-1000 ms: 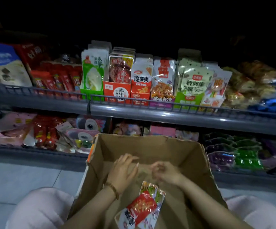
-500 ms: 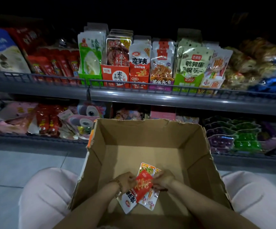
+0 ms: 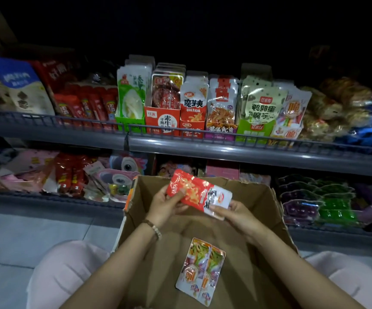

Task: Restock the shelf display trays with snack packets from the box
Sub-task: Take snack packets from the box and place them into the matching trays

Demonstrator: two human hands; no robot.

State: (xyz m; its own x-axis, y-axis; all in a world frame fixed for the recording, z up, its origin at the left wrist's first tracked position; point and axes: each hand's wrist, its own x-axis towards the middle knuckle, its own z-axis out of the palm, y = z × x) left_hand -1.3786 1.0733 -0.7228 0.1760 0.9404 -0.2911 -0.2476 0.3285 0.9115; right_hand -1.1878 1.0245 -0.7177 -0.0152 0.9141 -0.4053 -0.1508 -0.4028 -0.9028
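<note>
I see glossy, crinkled plastic film on the red packet (image 3: 194, 192) held by left hand (image 3: 165, 206) and right hand (image 3: 232, 215). Box (image 3: 258, 197) around them: matt, rough cardboard. Shelf rail (image 3: 225, 152) above: smooth grey metal.

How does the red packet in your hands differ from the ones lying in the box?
The red-and-white foil snack packet is gripped by the left hand and right hand; the green-topped silvery packets lie flat, untouched, inside the brown cardboard box. The held one is mostly red, the loose pair green, orange and white. Both are glossy sealed pouches.
</note>
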